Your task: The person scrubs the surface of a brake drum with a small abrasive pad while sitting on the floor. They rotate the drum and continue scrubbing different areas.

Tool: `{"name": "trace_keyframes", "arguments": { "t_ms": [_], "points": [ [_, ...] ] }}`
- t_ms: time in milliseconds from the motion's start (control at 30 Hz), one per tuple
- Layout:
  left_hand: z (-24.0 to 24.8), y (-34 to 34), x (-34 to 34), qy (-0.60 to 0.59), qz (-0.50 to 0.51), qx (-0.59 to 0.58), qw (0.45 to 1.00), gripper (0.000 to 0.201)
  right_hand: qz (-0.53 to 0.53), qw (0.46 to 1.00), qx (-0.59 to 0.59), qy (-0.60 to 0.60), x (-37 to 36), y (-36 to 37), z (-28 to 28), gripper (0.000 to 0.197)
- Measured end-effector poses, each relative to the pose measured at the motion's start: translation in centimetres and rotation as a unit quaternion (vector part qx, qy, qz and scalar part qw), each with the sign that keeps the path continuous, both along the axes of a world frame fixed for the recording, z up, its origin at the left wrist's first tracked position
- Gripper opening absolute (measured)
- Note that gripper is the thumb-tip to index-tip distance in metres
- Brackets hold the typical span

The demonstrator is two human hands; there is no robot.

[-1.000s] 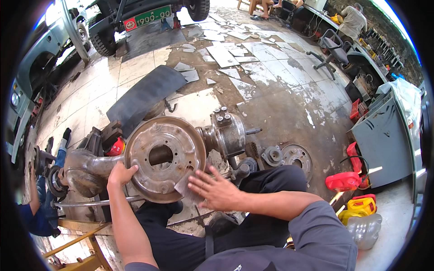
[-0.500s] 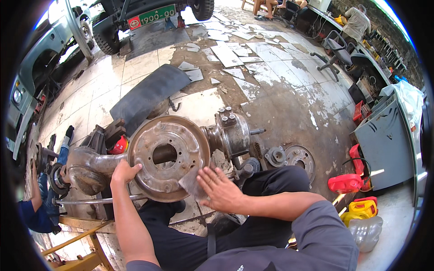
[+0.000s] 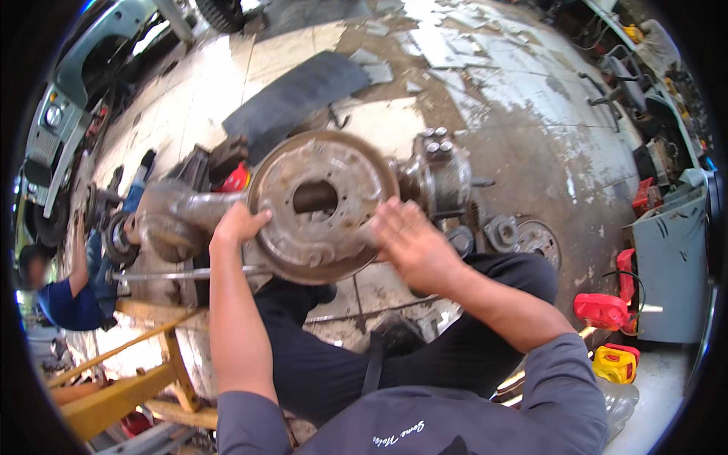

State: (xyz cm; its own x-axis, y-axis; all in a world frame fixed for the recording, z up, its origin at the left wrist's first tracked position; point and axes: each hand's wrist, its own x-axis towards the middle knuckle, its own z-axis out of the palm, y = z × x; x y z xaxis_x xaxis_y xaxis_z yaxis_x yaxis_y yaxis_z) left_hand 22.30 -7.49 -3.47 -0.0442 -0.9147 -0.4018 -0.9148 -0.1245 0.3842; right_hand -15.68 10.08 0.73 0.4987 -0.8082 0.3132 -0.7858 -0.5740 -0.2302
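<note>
A round, rust-stained brake backing plate (image 3: 356,171) with a large centre hole stands tilted up in front of me. My left hand (image 3: 241,226) grips its left rim, thumb on the face and fingers behind. On the lower right of the face lies my right hand (image 3: 413,243), its fingers pressed together and blurred by motion. A grey sheet like sandpaper is under those fingers, almost wholly hidden. Behind the plate, an axle housing (image 3: 171,220) reaches left, and a metal hub assembly (image 3: 447,178) sits to the right.
A curved black panel (image 3: 299,98) lies on the floor beyond. Loose round metal parts (image 3: 500,231) rest right of my knee. Red (image 3: 599,311) and yellow (image 3: 614,364) containers stand by a grey cabinet (image 3: 671,273). Another person (image 3: 68,299) works at left, near a yellow frame (image 3: 121,402).
My right hand has moved up along the plate's right side, and the grey sheet it holds is now mostly covered. My left hand keeps its grip. The whole view has shifted.
</note>
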Motion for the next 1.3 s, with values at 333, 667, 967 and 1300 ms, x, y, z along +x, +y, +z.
{"name": "trace_keyframes", "arguments": {
  "t_ms": [333,667,967,1300],
  "points": [
    [2.9,0.3,-2.8,-0.056,0.006,0.052,0.997,0.047,0.031,0.986,0.111,0.118,1.5,1.5,-3.6,0.074],
    [3.1,0.2,-2.7,-0.049,0.005,0.049,0.998,0.052,-0.076,0.978,0.119,0.156,1.4,0.4,-3.5,0.087],
    [2.9,-0.1,-2.1,-0.041,-0.023,0.043,0.998,0.066,-0.113,0.974,0.134,0.141,0.9,0.0,-3.6,0.088],
    [2.6,0.2,-2.0,-0.035,-0.018,0.017,0.999,0.063,-0.112,0.969,0.131,0.177,1.6,0.5,-3.3,0.088]
  ]
}}
